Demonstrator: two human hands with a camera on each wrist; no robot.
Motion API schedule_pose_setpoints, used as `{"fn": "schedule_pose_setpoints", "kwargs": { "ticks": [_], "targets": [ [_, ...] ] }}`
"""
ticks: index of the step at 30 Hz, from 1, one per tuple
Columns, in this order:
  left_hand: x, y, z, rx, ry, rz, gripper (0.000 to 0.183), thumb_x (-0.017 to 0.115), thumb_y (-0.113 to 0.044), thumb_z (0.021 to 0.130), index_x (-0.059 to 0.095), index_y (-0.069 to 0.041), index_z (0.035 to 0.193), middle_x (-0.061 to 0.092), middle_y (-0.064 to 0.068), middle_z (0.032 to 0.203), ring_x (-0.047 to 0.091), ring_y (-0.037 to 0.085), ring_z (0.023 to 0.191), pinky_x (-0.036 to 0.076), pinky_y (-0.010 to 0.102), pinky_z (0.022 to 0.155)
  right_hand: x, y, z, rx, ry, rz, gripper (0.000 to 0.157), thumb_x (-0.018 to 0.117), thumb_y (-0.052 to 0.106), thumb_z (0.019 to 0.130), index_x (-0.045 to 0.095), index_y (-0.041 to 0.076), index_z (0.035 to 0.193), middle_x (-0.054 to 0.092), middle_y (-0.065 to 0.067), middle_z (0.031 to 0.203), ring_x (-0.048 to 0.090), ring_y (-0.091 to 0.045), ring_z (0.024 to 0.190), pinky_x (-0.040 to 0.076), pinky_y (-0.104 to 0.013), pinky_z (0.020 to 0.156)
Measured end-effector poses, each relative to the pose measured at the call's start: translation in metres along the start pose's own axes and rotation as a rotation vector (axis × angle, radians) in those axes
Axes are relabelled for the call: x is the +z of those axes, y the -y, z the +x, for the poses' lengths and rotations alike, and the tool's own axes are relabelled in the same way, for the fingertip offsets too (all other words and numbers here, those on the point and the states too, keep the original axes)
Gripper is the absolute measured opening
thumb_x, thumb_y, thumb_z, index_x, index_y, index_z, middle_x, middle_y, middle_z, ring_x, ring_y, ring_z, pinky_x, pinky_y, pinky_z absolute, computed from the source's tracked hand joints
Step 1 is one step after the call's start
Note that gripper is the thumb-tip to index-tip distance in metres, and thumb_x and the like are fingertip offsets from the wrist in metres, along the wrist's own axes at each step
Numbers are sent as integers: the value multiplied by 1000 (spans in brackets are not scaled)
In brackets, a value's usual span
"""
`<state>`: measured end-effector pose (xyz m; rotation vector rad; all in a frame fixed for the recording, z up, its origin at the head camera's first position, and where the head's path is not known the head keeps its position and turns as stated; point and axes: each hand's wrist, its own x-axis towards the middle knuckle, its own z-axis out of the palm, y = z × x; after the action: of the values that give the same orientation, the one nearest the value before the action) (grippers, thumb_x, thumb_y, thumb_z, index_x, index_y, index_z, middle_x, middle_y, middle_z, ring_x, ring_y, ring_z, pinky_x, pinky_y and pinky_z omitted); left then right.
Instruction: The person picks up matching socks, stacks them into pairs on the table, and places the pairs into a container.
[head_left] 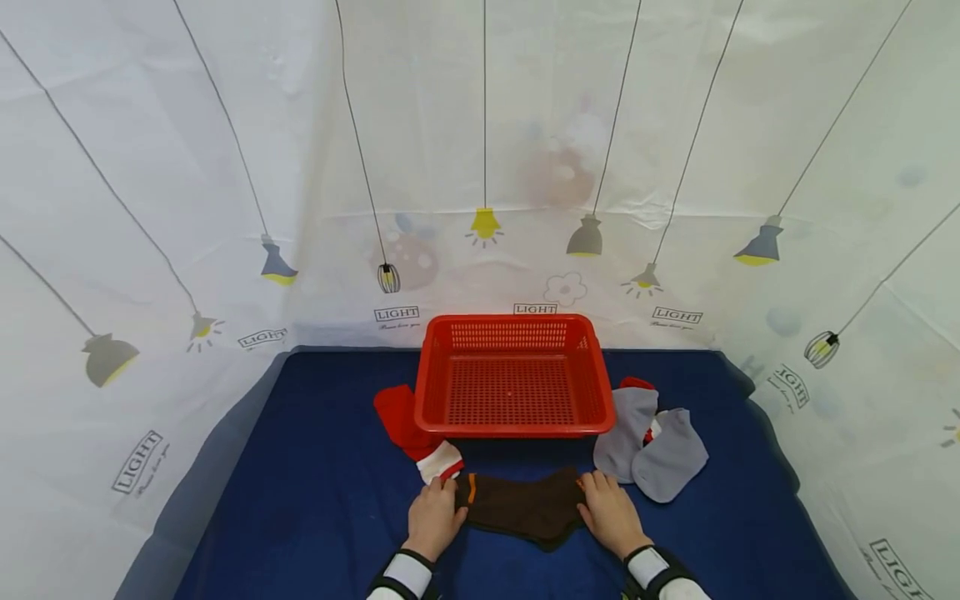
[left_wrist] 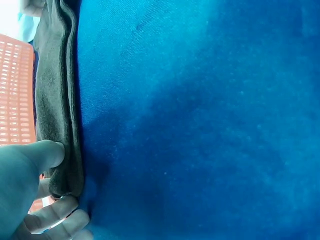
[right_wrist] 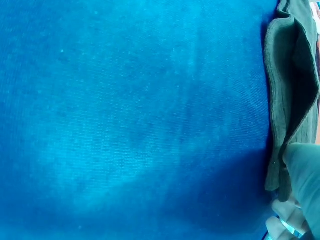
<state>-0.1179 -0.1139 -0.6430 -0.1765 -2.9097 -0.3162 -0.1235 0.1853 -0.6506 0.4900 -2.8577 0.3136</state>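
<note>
A pair of dark brown socks [head_left: 517, 504] with orange marks lies flat, one layer over the other, in front of the basket. At its left end my left hand [head_left: 433, 517] pinches the fabric; the left wrist view shows the thumb on top and fingers beneath the brown layers [left_wrist: 52, 100]. My right hand [head_left: 613, 515] pinches the opposite end. In the right wrist view, the sock layers [right_wrist: 276, 75] gape apart above the thumb. Just beyond my left hand lies a red sock with a white end [head_left: 401, 417].
An open red plastic basket [head_left: 517, 432] stands at the back middle of the blue cloth [head_left: 300, 500]. Grey socks [head_left: 671, 454], with red and white fabric partly beneath them, lie right of it. A white lamp-patterned sheet [head_left: 480, 125] hangs behind and at both sides.
</note>
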Motion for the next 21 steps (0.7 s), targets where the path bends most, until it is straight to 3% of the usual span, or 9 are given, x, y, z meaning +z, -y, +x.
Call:
{"fn": "schedule_pose_setpoints", "kwargs": {
  "ticks": [9,16,21],
  "targets": [
    [-1,-2,1,-1,-3,18,38,90,-24,66,66,-5,89,61,12,82,63,30,70,53,42,61,4,4,2,-11,20,-11,40,86,10,73,51,7,93,51,-8,83,54,-27,70,47,-39,56],
    [0,-2,-1,0,3,12,40,91,-23,65,65,-7,90,61,11,82,63,29,70,53,41,60,5,7,1,5,77,-5,40,83,8,77,51,3,101,50,-9,84,54,-25,67,46,-37,54],
    [3,-3,0,-1,4,-7,39,90,-18,65,64,-6,91,62,11,81,64,29,71,53,41,61,9,10,-1,18,38,1,41,83,6,76,51,3,102,51,-10,83,54,-25,65,47,-37,53]
  ]
}}
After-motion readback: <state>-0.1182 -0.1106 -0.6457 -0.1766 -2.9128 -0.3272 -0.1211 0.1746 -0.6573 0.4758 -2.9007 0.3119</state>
